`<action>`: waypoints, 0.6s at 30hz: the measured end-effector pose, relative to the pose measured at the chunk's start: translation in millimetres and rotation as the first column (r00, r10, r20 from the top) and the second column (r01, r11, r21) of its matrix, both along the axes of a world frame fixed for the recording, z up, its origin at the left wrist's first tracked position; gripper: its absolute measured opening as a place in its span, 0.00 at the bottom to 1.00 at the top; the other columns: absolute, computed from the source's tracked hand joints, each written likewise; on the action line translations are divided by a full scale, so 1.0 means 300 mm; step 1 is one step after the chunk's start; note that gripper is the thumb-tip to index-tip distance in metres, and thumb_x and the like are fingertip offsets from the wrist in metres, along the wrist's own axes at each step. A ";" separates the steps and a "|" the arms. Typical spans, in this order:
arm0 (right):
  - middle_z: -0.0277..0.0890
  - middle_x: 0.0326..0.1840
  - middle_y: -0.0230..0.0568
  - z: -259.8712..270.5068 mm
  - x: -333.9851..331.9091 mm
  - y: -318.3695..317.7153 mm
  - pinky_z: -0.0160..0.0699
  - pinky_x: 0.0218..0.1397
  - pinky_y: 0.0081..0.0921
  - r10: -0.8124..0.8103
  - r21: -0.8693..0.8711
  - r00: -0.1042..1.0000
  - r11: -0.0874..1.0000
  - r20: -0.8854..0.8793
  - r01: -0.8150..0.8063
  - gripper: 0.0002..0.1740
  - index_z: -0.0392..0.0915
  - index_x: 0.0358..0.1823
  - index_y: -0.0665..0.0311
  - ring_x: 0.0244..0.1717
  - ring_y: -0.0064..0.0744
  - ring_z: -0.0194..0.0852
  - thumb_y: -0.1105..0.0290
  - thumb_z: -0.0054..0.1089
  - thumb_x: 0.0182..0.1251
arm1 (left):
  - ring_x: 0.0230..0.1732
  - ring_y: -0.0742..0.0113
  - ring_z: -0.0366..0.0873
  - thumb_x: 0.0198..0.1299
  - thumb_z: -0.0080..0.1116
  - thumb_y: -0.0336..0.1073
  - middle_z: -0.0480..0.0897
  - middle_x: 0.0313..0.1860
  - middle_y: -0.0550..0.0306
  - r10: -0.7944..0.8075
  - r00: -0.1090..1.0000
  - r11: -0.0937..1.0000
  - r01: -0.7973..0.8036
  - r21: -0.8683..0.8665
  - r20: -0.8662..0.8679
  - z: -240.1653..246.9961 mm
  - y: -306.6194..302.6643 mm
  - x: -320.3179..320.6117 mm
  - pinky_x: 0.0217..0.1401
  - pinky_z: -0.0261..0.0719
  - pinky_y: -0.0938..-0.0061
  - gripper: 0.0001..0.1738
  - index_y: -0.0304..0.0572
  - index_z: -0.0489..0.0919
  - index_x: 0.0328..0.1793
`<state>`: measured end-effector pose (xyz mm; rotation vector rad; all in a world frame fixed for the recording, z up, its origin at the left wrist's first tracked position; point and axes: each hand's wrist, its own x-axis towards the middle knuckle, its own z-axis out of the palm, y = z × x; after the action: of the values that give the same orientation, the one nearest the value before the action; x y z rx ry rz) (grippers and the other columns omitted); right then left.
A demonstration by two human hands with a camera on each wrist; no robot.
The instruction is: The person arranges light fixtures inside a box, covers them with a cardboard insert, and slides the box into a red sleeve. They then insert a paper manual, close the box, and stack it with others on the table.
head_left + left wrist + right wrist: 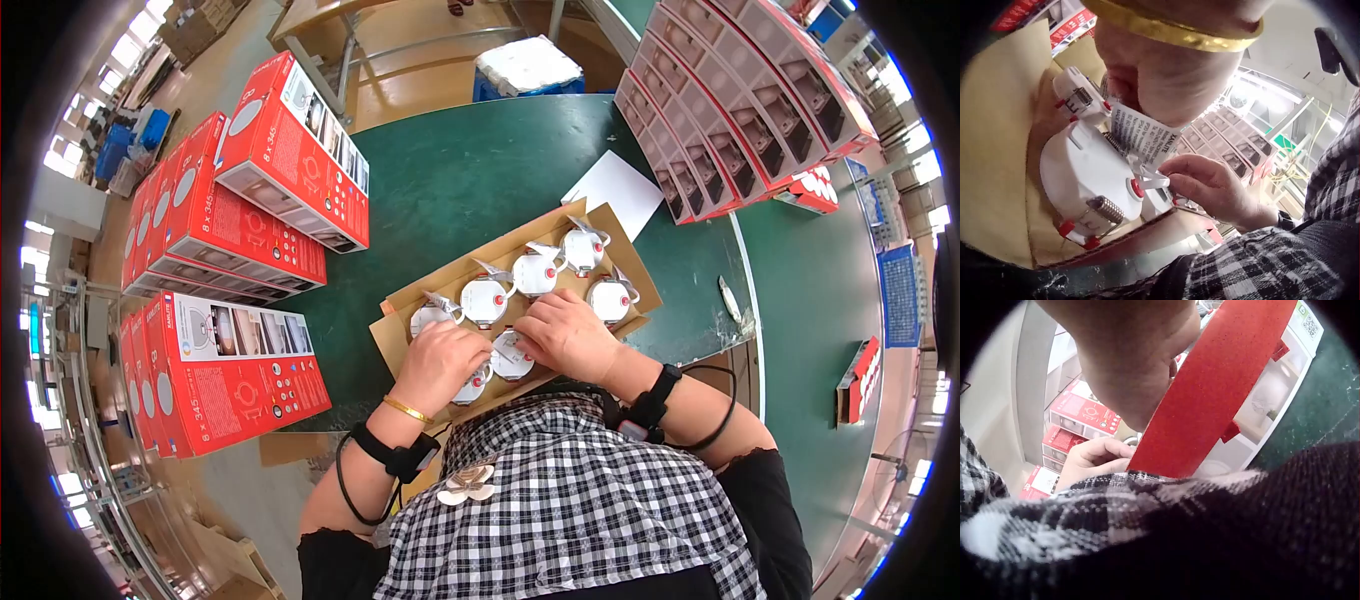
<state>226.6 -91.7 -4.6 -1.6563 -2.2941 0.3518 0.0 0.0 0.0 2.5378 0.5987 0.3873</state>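
Observation:
An open cardboard box (pixel 392 305) holds several white round lamps (pixel 484 301) with red-tipped parts, springs and printed labels (pixel 1147 134). Over its near left part, the left hand (pixel 445 358) (pixel 1166 75) curls its fingers at a lamp; in the right wrist view the thumb and forefinger of this left hand (pixel 1094 461) come together beside the flap. The right hand (pixel 568 335) (pixel 1141 356) bends over the near middle lamp (pixel 512 355). In the left wrist view, the right hand (pixel 1213 190) pinches a thin white strip by a lamp's red part. Palms hide some fingertips.
Red printed boxes (pixel 240 385) are stacked on the left of the green table (pixel 430 150), and more boxes (pixel 740 110) stand at the back right. A white sheet (pixel 615 195) lies behind the cardboard box; a small tool (pixel 730 299) lies to the right.

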 end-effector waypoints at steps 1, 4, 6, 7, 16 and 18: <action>0.77 0.40 0.34 0.008 -0.003 0.002 0.68 0.60 0.34 0.010 0.017 0.999 1.000 -0.041 -0.009 0.19 0.82 0.48 0.57 0.50 0.37 0.76 0.57 0.71 0.58 | 0.39 0.57 0.81 0.57 0.66 0.35 0.85 0.32 0.58 -0.003 1.000 1.000 0.003 0.004 0.004 0.000 0.005 0.000 0.46 0.75 0.62 0.03 0.47 0.84 0.35; 0.77 0.40 0.33 0.032 0.008 -0.012 0.68 0.60 0.34 0.026 0.025 0.997 0.999 -0.070 -0.024 0.21 0.82 0.47 0.58 0.49 0.36 0.76 0.55 0.72 0.57 | 0.37 0.57 0.81 0.56 0.66 0.35 0.85 0.31 0.58 -0.002 1.000 1.000 0.003 -0.004 0.016 -0.001 -0.011 0.018 0.45 0.75 0.61 0.04 0.47 0.84 0.34; 0.77 0.39 0.33 0.032 -0.006 -0.012 0.69 0.60 0.34 0.024 0.024 0.997 0.999 -0.070 -0.022 0.21 0.82 0.47 0.58 0.49 0.36 0.76 0.54 0.73 0.56 | 0.37 0.56 0.81 0.56 0.66 0.35 0.85 0.30 0.58 -0.007 1.000 1.000 0.007 -0.007 0.011 0.004 -0.009 0.013 0.44 0.75 0.60 0.04 0.46 0.84 0.33; 0.77 0.39 0.33 0.032 -0.007 -0.013 0.69 0.60 0.34 0.020 0.008 0.998 1.000 -0.061 -0.020 0.22 0.82 0.47 0.58 0.49 0.36 0.76 0.54 0.73 0.55 | 0.37 0.57 0.82 0.55 0.68 0.35 0.85 0.31 0.58 -0.003 1.000 1.000 0.003 -0.013 -0.008 0.003 -0.011 0.017 0.45 0.76 0.61 0.04 0.46 0.84 0.34; 0.78 0.47 0.33 0.050 0.075 0.018 0.69 0.60 0.35 -0.036 0.132 0.994 0.990 -0.102 0.049 0.16 0.82 0.48 0.58 0.55 0.36 0.76 0.63 0.66 0.60 | 0.40 0.56 0.81 0.54 0.69 0.34 0.86 0.34 0.58 0.059 0.995 0.998 -0.061 0.018 0.079 0.105 0.042 0.094 0.47 0.77 0.61 0.04 0.46 0.85 0.36; 0.78 0.53 0.34 0.050 0.124 0.045 0.69 0.63 0.36 -0.092 0.259 0.996 0.962 -0.010 0.092 0.14 0.81 0.48 0.59 0.61 0.37 0.74 0.69 0.62 0.59 | 0.42 0.55 0.81 0.56 0.67 0.33 0.86 0.37 0.58 0.080 0.977 0.990 -0.100 0.095 0.200 0.161 0.094 0.171 0.48 0.77 0.61 0.04 0.45 0.85 0.37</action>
<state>263.8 -78.2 10.4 -1.6221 -2.1477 0.0269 51.2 28.2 48.2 2.5362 0.6338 0.7087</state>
